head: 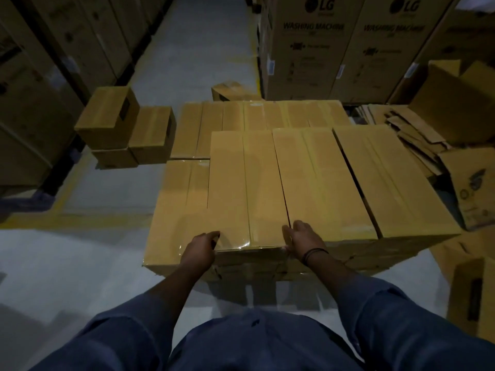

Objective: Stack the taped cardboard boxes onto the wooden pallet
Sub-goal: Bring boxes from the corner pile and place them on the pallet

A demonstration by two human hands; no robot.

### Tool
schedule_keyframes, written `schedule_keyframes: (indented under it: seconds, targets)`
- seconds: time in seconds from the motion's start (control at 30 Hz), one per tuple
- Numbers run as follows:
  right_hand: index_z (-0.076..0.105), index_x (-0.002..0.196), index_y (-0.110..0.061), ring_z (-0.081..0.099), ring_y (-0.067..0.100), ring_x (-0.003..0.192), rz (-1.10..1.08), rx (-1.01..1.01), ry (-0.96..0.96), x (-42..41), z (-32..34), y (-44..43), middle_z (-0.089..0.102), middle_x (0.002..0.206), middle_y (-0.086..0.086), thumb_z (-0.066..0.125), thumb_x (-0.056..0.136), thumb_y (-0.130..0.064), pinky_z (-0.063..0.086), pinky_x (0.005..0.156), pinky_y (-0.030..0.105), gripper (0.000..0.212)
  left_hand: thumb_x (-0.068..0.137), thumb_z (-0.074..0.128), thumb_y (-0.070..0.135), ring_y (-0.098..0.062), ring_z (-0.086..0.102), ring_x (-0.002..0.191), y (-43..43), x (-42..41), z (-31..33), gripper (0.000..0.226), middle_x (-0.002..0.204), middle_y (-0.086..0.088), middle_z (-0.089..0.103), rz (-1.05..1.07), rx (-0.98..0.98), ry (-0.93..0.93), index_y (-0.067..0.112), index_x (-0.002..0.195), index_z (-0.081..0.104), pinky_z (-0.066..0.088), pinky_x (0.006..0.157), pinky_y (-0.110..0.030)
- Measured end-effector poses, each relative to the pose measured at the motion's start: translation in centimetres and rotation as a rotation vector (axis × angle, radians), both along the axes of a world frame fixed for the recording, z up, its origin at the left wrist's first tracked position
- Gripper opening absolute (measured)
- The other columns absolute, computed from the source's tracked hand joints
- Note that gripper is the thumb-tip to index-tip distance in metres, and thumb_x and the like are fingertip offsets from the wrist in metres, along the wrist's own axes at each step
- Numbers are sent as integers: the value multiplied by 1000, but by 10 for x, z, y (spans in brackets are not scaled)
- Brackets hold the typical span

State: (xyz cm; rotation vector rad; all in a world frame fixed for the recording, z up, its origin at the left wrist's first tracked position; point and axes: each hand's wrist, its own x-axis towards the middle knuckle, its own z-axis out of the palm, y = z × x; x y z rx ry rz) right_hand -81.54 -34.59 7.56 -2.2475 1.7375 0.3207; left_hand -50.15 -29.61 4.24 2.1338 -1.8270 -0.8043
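We find no pallet visible (hidden under stack), left hand [201, 249] and right hand [304, 241] apart, clasping taped box [246, 188] at centre, tall cartons [313, 46] at one o'clock reading "LG WASHING MACHINE"

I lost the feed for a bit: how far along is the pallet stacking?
Done: a lower layer plus two top boxes. In hand: left hand and right hand flank the third top box. Left: small boxes beside the stack.

Left hand [201, 246] and right hand [302, 238] gripping taped box [246, 188] atop stack [267, 116].
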Motion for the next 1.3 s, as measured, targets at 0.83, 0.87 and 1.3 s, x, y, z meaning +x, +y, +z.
schedule_keyframes:
  seconds: [0.83, 0.87, 1.3]
  targets:
    - [42, 142, -13, 44, 35, 122, 28, -15, 63, -1, -10, -12, 40, 136, 13, 74, 89, -31, 50, 96, 44, 65, 86, 64, -1, -27, 68, 99, -13, 0, -8, 63, 116, -7, 69, 6, 31, -61, 32, 140, 57, 59, 81, -40]
    - [43, 141, -10, 43, 35, 123, 38, -19, 65, -3, -11, -11, 40, 137, 13, 74, 87, -26, 50, 96, 45, 64, 86, 63, -1, -27, 68, 99, -12, -1, -7, 64, 117, -7, 69, 3, 31, -63, 32, 140, 57, 59, 80, -40]
    - [56, 128, -11, 47, 29, 119, 116, -87, 104, -16, -16, -18, 46, 133, 9, 68, 88, -7, 55, 88, 40, 42, 90, 60, -1, -29, 66, 102, -9, 0, 0, 58, 120, -9, 68, -62, -3, -108, 29, 140, 58, 58, 81, -39]
